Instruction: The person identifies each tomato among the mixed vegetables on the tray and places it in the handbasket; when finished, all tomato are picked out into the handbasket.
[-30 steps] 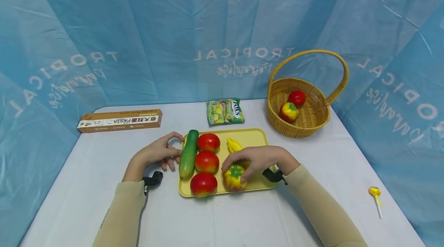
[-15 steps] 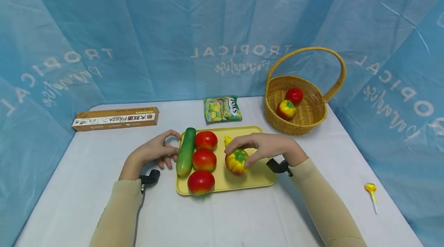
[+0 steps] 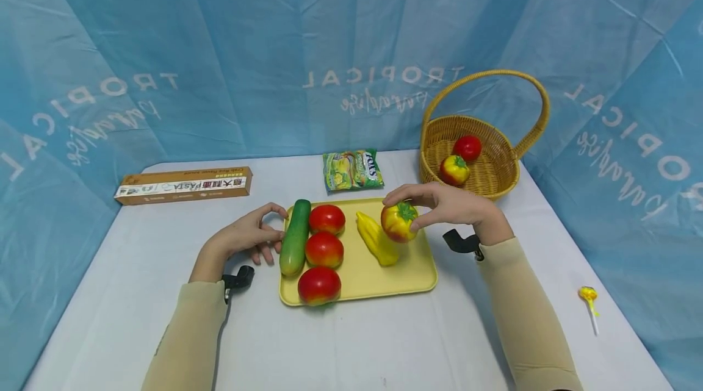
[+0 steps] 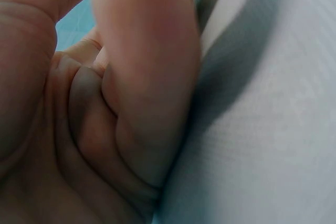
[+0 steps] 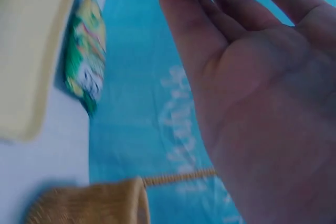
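My right hand point(image 3: 447, 205) pinches a ribbed red-and-yellow toy fruit with a green star-shaped top point(image 3: 400, 221), thumb on one side and fingers on the other. It is over the right part of the yellow tray point(image 3: 362, 284); only its red underside shows in the right wrist view. At the tray's left rim rests my left hand point(image 3: 246, 235), fingers bent loosely beside a green cucumber point(image 3: 296, 238). Several red toy fruits point(image 3: 324, 249) stand in a row right of the cucumber. Yellow toy bananas point(image 3: 378, 240) lie near the tray's middle.
A wicker basket point(image 3: 502, 186) with a high handle holds a red fruit point(image 3: 468, 147) and a red-and-yellow one point(image 3: 454, 170). Behind the tray lie a green snack bag point(image 3: 353, 170) and a long pasta box point(image 3: 183, 185). A yellow lollipop point(image 3: 589, 299) lies at far right.
My right hand has raised the red-and-yellow toy fruit from the tray's front edge and carried it back and to the right, uncovering the bananas. The left hand stays at the rim.
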`<state>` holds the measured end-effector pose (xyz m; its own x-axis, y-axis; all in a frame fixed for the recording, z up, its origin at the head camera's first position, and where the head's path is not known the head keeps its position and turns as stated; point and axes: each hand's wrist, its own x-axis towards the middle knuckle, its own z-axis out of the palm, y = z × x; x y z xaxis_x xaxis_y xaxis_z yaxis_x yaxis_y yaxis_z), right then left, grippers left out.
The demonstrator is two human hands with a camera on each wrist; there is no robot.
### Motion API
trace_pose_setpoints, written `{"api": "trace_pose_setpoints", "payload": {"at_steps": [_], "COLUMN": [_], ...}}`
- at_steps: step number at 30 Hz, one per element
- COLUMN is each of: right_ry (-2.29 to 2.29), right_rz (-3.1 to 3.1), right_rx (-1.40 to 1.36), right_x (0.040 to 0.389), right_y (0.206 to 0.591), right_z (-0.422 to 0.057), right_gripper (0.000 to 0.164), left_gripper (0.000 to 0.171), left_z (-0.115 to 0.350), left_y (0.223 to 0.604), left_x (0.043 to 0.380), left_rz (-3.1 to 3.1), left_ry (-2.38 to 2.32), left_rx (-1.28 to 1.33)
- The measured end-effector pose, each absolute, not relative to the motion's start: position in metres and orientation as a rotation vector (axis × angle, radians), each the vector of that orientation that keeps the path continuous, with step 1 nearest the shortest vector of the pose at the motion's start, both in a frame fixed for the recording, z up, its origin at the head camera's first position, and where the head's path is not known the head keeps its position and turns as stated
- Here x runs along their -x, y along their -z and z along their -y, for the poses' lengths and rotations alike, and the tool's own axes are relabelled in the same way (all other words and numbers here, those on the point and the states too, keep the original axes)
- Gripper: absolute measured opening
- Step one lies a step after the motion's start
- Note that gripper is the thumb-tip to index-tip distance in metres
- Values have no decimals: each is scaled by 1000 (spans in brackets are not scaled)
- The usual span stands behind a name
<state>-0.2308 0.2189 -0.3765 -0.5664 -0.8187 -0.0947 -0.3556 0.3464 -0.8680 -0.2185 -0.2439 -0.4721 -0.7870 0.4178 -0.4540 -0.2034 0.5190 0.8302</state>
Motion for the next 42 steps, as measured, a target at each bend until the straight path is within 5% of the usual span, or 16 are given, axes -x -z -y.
{"api": "trace_pose_setpoints", "payload": {"at_steps": [28, 42], "right_ry": [1558, 1684], "right_rz": [-2623, -2609], "right_rx": [75, 63], "right_x": [269, 281], "right_y": [398, 415], "right_z": [-285, -285], "right_gripper": [67, 75], "left_gripper": [49, 48], "left_z": [247, 246], "left_y": [476, 475], "left_x": [215, 218], "left_rz": [-2133, -2129], "left_ry": [-1286, -1294], "left_rx": [-185, -187]}}
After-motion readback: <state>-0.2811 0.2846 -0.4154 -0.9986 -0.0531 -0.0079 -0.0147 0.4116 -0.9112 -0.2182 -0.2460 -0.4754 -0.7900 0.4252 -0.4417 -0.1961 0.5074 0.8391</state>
